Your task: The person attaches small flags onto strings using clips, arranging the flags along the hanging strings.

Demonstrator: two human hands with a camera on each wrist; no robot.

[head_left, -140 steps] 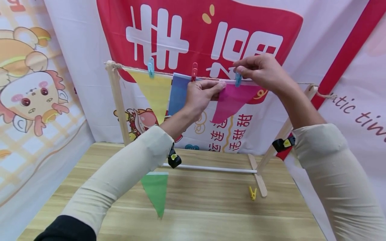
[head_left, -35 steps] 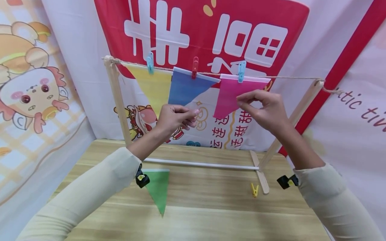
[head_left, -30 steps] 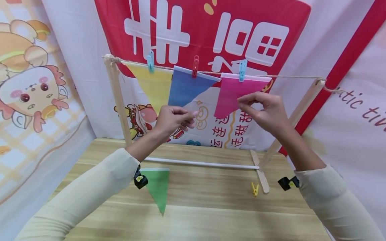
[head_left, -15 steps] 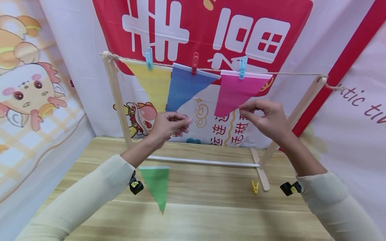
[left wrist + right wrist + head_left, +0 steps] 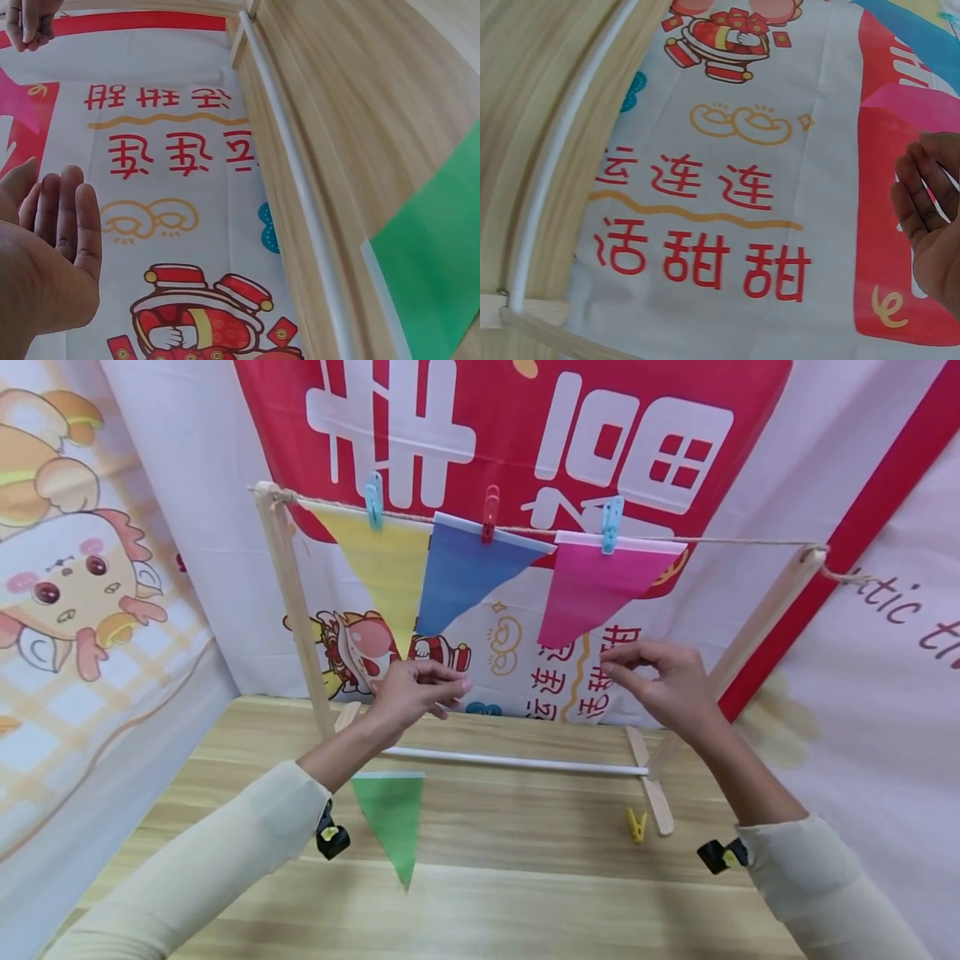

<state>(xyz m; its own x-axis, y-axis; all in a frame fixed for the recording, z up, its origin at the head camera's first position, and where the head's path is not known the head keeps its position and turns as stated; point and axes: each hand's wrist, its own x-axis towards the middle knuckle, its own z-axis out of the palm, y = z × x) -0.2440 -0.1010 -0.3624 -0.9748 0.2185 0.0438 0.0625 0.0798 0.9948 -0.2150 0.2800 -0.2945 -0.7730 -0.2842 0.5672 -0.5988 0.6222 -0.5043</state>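
Note:
Three triangular flags hang from a twine line: yellow, blue and pink. A blue clothespin grips the yellow one, a red clothespin the blue one, and a light blue clothespin the pink one. My left hand is in the air below the blue flag, fingers relaxed and holding nothing. Below and right of the pink flag, my right hand hovers with loosely bent fingers, also holding nothing. A green flag lies on the table, as does a yellow clothespin.
Two wooden posts, left and right, carry the twine. A white rod joins their feet low over the wooden table. Printed cloth walls stand behind and at both sides.
Earlier, my left hand was at the pink flag's corner and my right at its light blue clothespin. Both have let go and moved down; flag and clothespin stay on the line.

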